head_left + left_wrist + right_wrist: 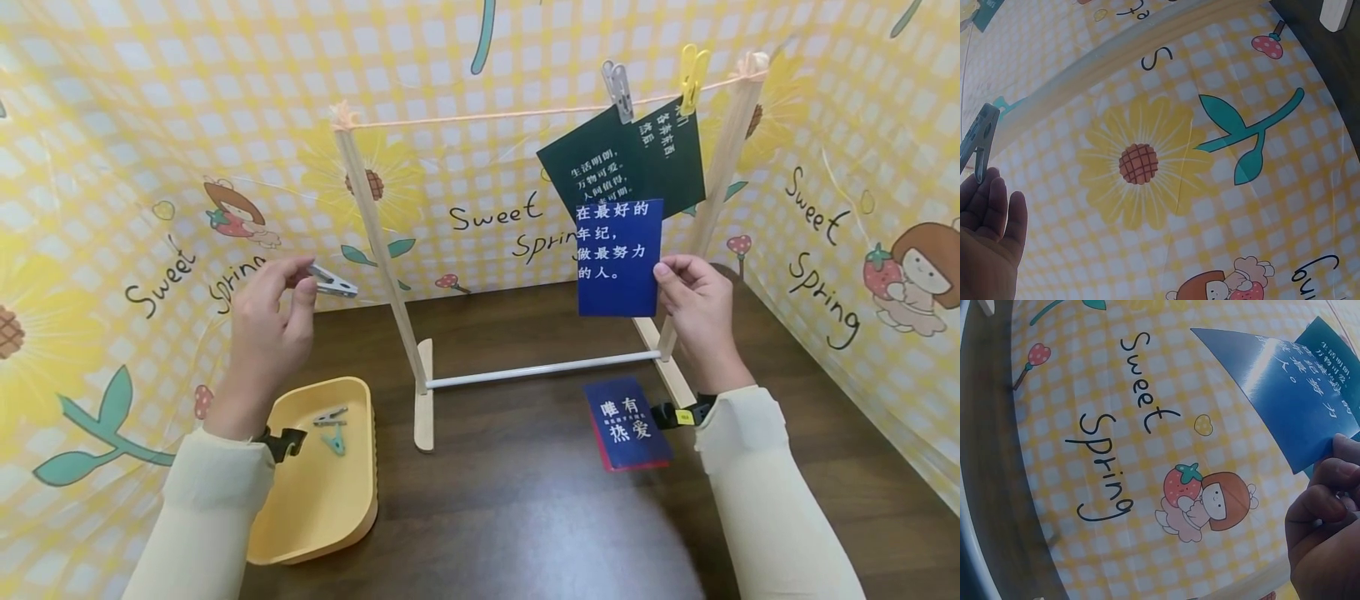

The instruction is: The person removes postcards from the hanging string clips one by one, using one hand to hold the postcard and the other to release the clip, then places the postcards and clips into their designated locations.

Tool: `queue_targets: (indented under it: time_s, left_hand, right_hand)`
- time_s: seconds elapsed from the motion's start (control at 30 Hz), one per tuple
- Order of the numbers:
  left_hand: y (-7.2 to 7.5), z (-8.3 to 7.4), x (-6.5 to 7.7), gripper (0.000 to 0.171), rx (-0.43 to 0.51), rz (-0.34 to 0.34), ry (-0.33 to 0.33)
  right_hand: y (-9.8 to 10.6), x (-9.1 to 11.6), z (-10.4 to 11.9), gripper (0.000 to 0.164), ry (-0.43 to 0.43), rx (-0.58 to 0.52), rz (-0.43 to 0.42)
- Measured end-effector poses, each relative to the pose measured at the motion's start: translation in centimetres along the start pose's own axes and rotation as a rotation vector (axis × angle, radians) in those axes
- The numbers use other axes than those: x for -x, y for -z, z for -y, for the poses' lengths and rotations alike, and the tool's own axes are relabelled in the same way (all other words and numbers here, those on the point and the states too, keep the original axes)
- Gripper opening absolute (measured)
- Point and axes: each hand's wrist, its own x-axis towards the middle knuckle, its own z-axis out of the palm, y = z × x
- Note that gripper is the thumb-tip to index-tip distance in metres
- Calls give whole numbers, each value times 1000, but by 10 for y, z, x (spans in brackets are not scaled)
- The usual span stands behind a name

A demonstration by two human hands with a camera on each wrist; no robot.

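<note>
Between thumb and fingers my left hand (273,321) pinches a grey clothespin (333,282), left of the wooden rack; the left wrist view also has this clothespin (980,140) at its left edge. My right hand (697,308) pinches the right edge of a blue card (619,258) with white characters, held upright in front of the rack. Behind it, two overlapping dark green cards (675,158) hang from the pink string (480,117), one under a grey clothespin (618,92), one under a yellow clothespin (694,79). The blue card covers their lower part.
A yellow tray (300,500) at the left holds a grey clothespin (330,417) and a green clothespin (334,442). Below the right hand, a small stack of cards (626,421) lies on the brown table (510,492). A white bar (543,369) joins the rack's feet.
</note>
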Motion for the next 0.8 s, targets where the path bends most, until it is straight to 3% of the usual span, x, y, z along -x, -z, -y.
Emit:
queue_targets:
  time_s: [0.27, 0.8]
  left_hand:
    - [3, 4, 7, 20, -17, 33, 35]
    - [7, 9, 27, 21, -86, 85, 94]
  right_hand:
    - [4, 2, -7, 6, -11, -45, -8]
    - [15, 11, -13, 11, -45, -25, 0]
